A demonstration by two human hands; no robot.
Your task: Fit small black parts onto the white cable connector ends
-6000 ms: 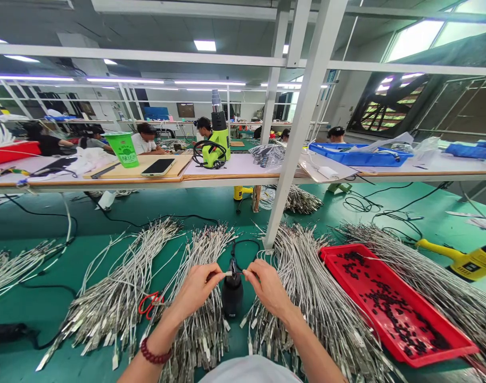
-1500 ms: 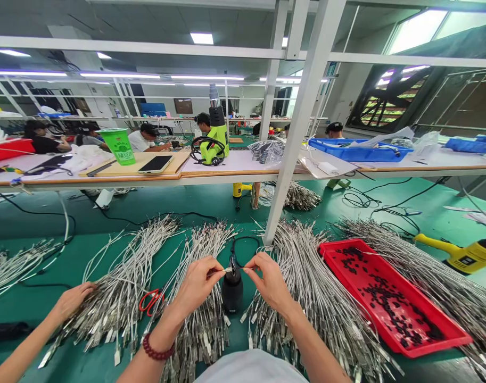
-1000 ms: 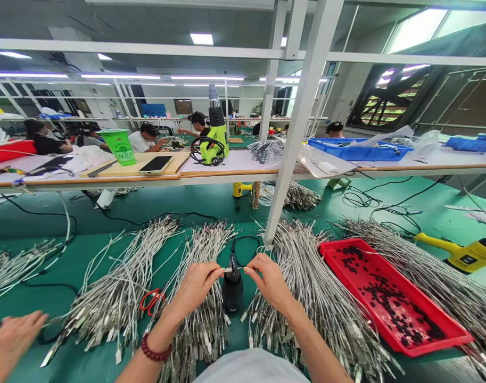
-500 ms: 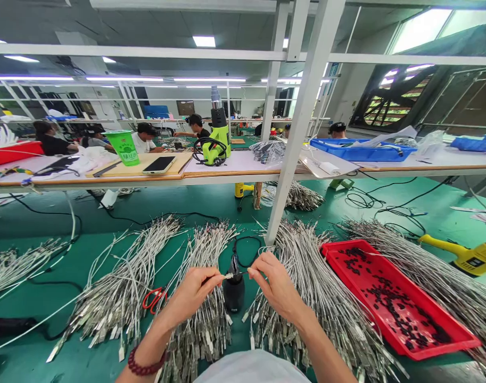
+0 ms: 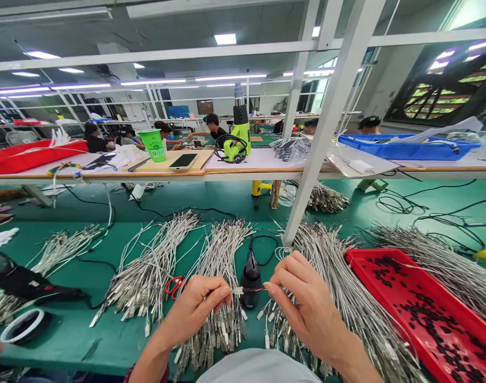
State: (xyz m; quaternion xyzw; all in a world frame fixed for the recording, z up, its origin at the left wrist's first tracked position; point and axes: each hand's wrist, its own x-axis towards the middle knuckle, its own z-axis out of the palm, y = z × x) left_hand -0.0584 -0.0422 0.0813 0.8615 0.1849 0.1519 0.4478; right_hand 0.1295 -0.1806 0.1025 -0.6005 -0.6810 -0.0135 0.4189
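Pinching the connector (image 5: 237,290) at the frame's lower centre, the left hand (image 5: 198,305), with the right hand (image 5: 305,298) grasping its wire (image 5: 256,289), has lowered it from the tip of the black tool (image 5: 251,275), so it now looks clear.

Along the shelf (image 5: 266,167), a green cup (image 5: 155,146) is standing near a phone (image 5: 183,161) that is lying on a tan board (image 5: 203,158); a lime heat gun (image 5: 243,133) is pointing nozzle-up, its cord looping in front. Right of the white post (image 5: 332,114), a blue tray (image 5: 402,151) is sitting. Beyond, a person in black (image 5: 219,133) is reaching leftward; a ceiling light (image 5: 225,39) is glowing overhead.
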